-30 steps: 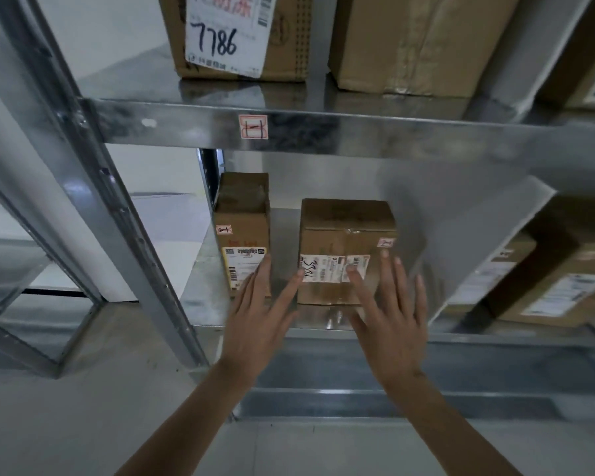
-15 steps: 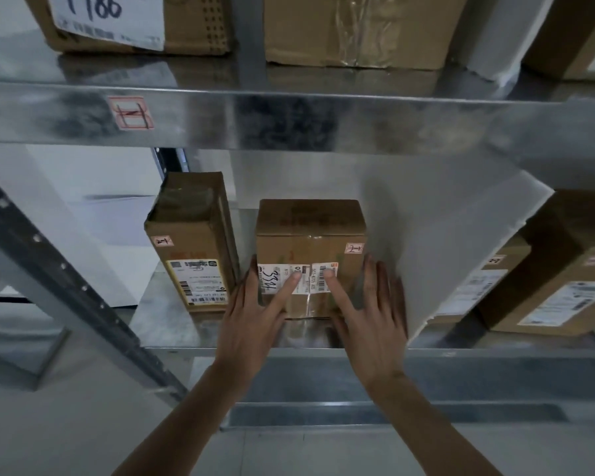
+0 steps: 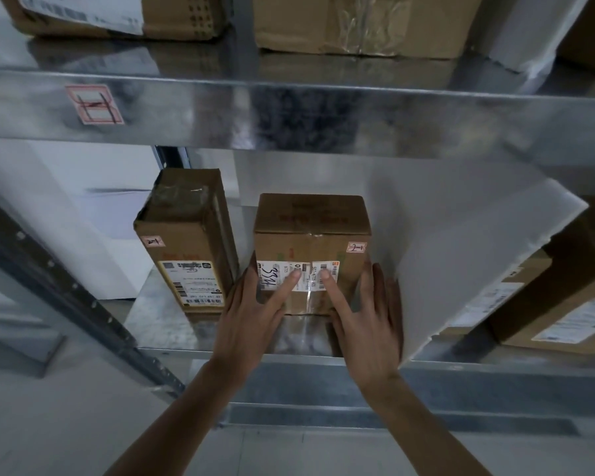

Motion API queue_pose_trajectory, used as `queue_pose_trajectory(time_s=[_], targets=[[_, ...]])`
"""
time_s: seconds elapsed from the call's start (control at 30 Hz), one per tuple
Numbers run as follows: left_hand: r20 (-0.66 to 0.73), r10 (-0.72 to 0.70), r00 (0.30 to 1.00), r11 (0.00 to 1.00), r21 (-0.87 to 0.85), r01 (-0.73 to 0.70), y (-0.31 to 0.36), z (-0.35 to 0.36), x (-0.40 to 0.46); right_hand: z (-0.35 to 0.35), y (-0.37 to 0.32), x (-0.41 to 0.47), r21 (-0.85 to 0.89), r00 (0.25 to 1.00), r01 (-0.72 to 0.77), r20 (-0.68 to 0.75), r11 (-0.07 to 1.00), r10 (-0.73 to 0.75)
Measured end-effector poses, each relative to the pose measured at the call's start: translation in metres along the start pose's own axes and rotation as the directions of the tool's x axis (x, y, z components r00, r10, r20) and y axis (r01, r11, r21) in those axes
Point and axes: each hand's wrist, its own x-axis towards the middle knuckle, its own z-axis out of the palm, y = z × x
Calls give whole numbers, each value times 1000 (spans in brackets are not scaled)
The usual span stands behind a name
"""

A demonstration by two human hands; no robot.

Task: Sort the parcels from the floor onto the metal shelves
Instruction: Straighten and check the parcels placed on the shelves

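Note:
A brown cardboard parcel (image 3: 311, 231) with a white label and a small red-edged sticker stands on the lower metal shelf (image 3: 162, 324). My left hand (image 3: 251, 317) lies flat against its front left, thumb stretched across the label. My right hand (image 3: 364, 321) lies flat against its front right, thumb on the label and fingers along the box's right edge. Both hands have straight fingers and press the parcel's front face.
A taller brown parcel (image 3: 186, 235) stands just left. A large white package (image 3: 461, 249) leans on the right, with more boxes (image 3: 564, 304) behind it. The upper shelf (image 3: 289, 111) holds several cartons. A slanted steel upright (image 3: 83, 304) crosses the lower left.
Both hands have moved forward onto the parcel's front face, and the parcel sits slightly deeper on the shelf. The view has come closer and shifted right.

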Motion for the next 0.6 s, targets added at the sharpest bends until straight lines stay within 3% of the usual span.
queue_pose_trajectory(time_s=[0.37,0.6], targets=[[-76,-58,995,998,-14,57,20,-59,-13,-65,-6,-8,119,999,-35,9,992,35],[-213,74,974,997,-1,-75,55,-148,-20,-174,-8,1,136,987,47,-160,990,-25]])
